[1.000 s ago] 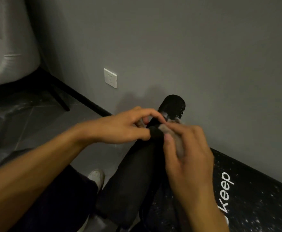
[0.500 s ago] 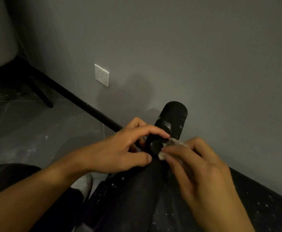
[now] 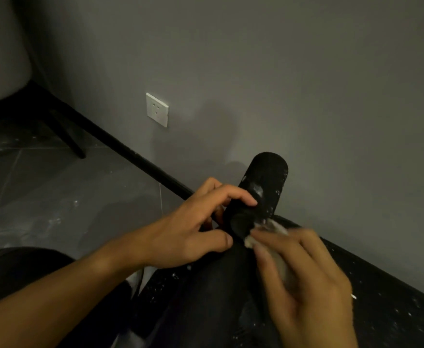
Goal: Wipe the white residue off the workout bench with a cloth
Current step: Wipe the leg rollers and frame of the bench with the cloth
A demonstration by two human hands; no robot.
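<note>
Right of centre in the frame, the black cylindrical foam roller (image 3: 266,177) of the dark padded workout bench (image 3: 205,297) juts toward the grey wall (image 3: 281,71), flecked with white residue (image 3: 258,189). The left hand (image 3: 188,237) curls round the roller's near end. Just beside it, the blurred right hand (image 3: 303,280) pinches a pale crumpled cloth (image 3: 268,228) against that end. A white wall socket (image 3: 157,109) sits upper left.
</note>
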